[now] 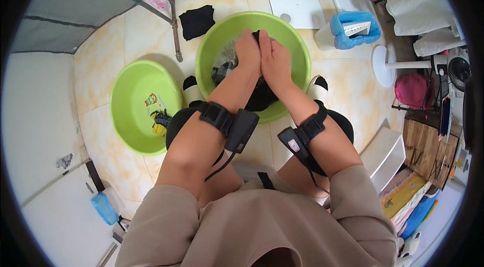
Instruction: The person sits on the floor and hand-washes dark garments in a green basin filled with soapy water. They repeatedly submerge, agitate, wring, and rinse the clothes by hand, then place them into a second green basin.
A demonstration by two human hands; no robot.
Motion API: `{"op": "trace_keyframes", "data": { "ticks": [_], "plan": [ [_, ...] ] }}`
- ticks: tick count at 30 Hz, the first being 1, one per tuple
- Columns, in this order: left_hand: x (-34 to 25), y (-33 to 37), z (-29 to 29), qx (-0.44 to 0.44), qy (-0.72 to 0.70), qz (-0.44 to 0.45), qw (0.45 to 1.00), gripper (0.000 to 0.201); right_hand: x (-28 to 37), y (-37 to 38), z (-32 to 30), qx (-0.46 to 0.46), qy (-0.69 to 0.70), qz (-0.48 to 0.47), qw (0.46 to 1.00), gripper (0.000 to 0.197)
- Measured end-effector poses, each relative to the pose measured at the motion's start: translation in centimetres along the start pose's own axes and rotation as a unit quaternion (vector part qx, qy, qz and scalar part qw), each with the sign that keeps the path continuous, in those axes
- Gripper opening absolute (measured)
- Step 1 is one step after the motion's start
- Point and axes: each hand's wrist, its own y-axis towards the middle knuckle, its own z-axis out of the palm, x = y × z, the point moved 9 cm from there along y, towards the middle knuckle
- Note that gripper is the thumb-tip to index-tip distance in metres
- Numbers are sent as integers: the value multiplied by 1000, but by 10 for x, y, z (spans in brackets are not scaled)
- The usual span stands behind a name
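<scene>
Both my hands are over a large light-green basin [303, 52] that stands on the floor between my feet. My left hand [247, 53] and my right hand [276, 60] are pressed together, with fingers wrapped round a piece of black cloth. A bit of it sticks out above the knuckles. More black cloth [261, 98] hangs or lies below my wrists in the basin; whether it is the same piece, I cannot tell. Grey-white fluffy fabric [226, 54] and a checked cloth [221, 74] lie at the basin's left side. My wrists partly hide the contents.
A second green basin [120, 110] at left holds small yellow and dark cloth [161, 123]. Folded black cloth [196, 22] lies on the tiles beside a metal rack leg [176, 35]. A white scale [295, 2] and a blue-lined bin [348, 35] stand at far right.
</scene>
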Motion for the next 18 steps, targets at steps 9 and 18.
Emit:
{"op": "trace_keyframes", "data": {
  "ticks": [9, 18],
  "plan": [
    [-8, -7, 14, 85, 81, -64, 991, 32, -8, -5, 9, 39, -43, 89, 994, 49],
    [-40, -24, 3, 102, 332, 24, 937, 26, -44, 25, -23, 74, -70, 109, 989, 41]
  ]
}}
